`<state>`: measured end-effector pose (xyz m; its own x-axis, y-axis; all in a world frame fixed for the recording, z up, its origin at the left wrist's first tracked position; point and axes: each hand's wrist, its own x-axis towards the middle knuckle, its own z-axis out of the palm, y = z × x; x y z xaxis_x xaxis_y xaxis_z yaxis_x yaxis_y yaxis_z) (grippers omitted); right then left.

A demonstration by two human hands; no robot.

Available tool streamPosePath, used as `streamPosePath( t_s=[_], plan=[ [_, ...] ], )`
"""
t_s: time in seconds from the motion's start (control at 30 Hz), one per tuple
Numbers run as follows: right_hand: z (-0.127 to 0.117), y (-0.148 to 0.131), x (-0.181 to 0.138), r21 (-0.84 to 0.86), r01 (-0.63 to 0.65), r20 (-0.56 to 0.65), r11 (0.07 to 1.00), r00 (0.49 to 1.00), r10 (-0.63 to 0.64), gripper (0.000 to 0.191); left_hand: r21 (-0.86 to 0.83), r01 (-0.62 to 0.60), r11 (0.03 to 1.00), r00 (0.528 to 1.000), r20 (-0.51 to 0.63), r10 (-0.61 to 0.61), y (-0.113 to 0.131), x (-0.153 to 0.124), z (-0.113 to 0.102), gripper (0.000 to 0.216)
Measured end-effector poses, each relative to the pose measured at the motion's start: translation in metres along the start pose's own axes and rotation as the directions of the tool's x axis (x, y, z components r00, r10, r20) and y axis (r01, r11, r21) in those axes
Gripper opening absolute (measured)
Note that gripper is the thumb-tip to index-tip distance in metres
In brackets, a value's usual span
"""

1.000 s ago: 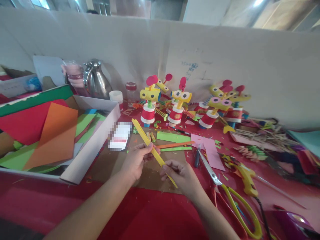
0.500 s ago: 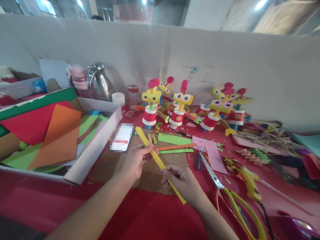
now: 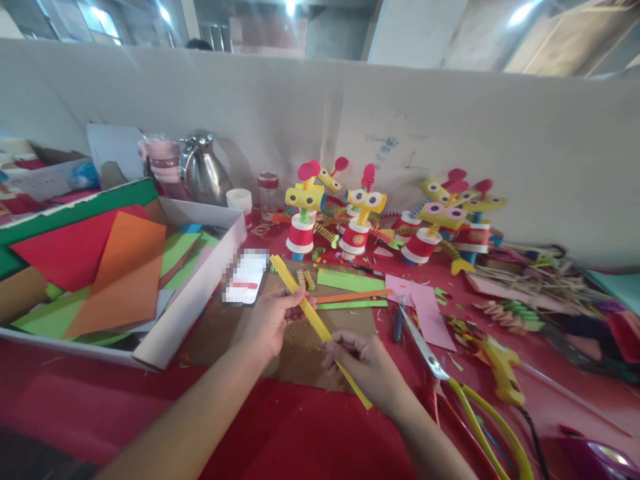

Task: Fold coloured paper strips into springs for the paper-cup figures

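**Red table (image 3: pixel 290 433) before a pale partition (image 3: pixel 280 107): a yellow paper strip (image 3: pixel 317 323) between two hands**

Paper figures (image 3: pixel 301 237) with cup bodies stand along the far side, in front of the partition. The strip is held aslant over a brown cardboard sheet (image 3: pixel 305 368), its far end to the left, its near end to the right. The left hand (image 3: pixel 273 321) pinches its far half, thumb and fingers clamped on it; the right hand (image 3: pixel 367 363) pinches it farther along, thumb pressed down, the other fingers loosely curled. Compared with a second ago, more of the near end projects past the right hand, while both grips have barely shifted; this suggests the strip was drawn along through the fingers, not let go. Left, a box (image 3: pixel 200 300) holds coloured paper (image 3: pixel 123 280); right, scissors (image 3: pixel 427 351) and a glue gun (image 3: pixel 504 377) lie within reach.
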<state>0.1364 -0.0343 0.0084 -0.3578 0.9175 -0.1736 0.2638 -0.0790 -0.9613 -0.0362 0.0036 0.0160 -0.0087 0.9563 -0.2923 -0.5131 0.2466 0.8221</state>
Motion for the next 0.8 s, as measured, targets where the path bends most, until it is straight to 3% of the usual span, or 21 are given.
streamPosePath(
  t_s=[0.3, 0.4, 0.5, 0.63, 0.8],
  plan=[
    [-0.002, 0.002, 0.000, 0.055, -0.051, 0.048, 0.997, 0.998, 0.048, 0.030, 0.010, -0.002, 1.000, 1.000, 0.013, 0.002, -0.002, 0.001, 0.000, 0.021],
    [-0.001, -0.001, -0.001, 0.050, -0.012, 0.087, 0.999, 0.996, 0.007, 0.029, 0.044, 0.003, 0.999, 0.999, 0.053, -0.006, -0.007, -0.003, 0.003, 0.020],
    [0.002, -0.003, 0.000, 0.019, 0.048, 0.045, 0.999, 0.998, -0.049, 0.034, 0.093, 0.068, 0.993, 0.992, 0.095, -0.077, -0.013, -0.010, 0.011, 0.020],
    [0.005, 0.000, 0.002, 0.042, 0.012, -0.026, 0.999, 1.000, -0.010, 0.038, 0.078, 0.135, 0.988, 0.982, 0.119, -0.144, -0.018, -0.012, 0.014, 0.018],
    [0.008, -0.001, -0.001, 0.134, -0.094, -0.005, 0.987, 0.995, 0.095, 0.040, 0.079, 0.084, 0.993, 0.996, 0.000, -0.085, -0.009, -0.001, 0.002, 0.018]
  ],
)
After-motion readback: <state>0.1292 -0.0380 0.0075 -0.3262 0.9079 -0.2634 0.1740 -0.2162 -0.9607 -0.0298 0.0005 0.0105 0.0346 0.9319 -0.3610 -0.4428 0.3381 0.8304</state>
